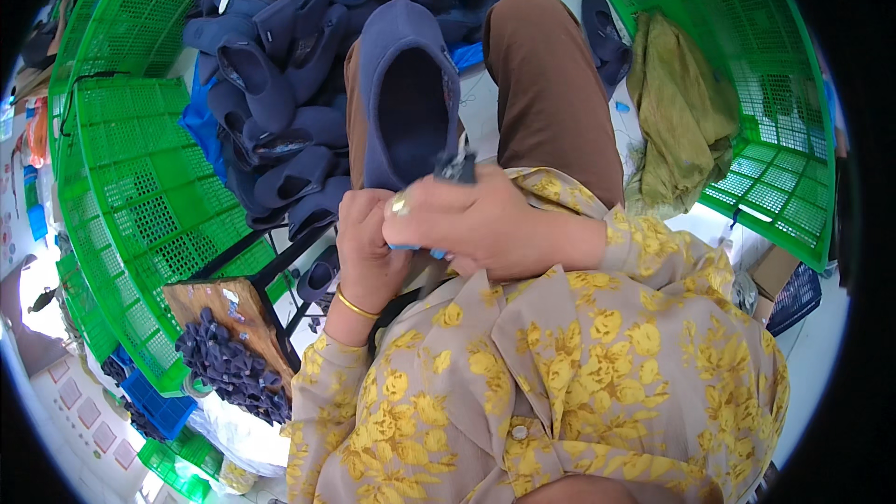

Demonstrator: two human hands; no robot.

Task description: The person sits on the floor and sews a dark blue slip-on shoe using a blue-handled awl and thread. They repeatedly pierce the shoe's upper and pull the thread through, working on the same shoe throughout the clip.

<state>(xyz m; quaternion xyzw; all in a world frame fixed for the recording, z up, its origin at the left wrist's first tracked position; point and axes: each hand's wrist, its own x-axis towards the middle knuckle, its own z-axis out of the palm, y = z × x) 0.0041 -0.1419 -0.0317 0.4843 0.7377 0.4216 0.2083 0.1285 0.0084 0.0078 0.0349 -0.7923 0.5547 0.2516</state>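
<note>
A dark blue slip-on shoe (403, 23) lies over my left knee, its toe pointing away and its opening facing up. My left hand (369, 235) is closed at the heel end of the shoe. Beside it, my right hand (481, 224) is closed too and partly smeared by motion. A small black piece (455, 166) sticks out above the right fingers; its kind is not clear. Bits of blue show beneath the right hand, mostly hidden by the fingers. The heel of the shoe is covered by both hands.
A large heap of similar dark shoes (289, 65) lies ahead on the left, with a white strip on it. Green plastic crates (121, 196) stand on both sides. A wooden board (219, 303) at left bears many small dark pieces (229, 359). An olive cloth (681, 112) hangs at right.
</note>
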